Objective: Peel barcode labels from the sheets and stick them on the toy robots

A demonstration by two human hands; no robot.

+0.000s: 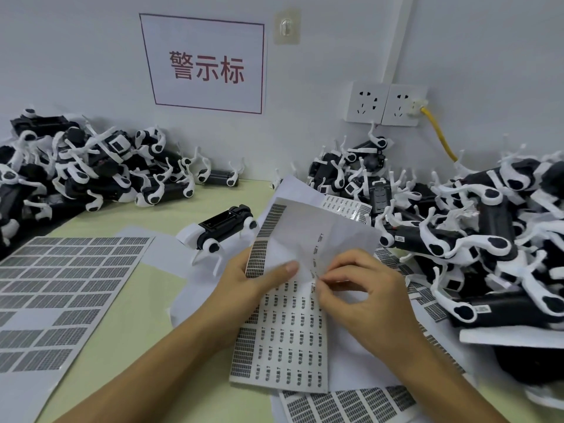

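Two hands work the label sheet point(305, 239): left hand point(253, 270) pinching its edge, right hand point(360, 288) pinching a barcode label point(314, 271) that could tear if yanked.

Label print point(316, 264) — too small, blurred

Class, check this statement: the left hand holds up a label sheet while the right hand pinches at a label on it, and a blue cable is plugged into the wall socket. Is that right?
Not quite. The head view shows the cable plugged into the wall socket is yellow, not blue. The rest stands: the left hand holds up the label sheet while the right hand pinches at a label on it.
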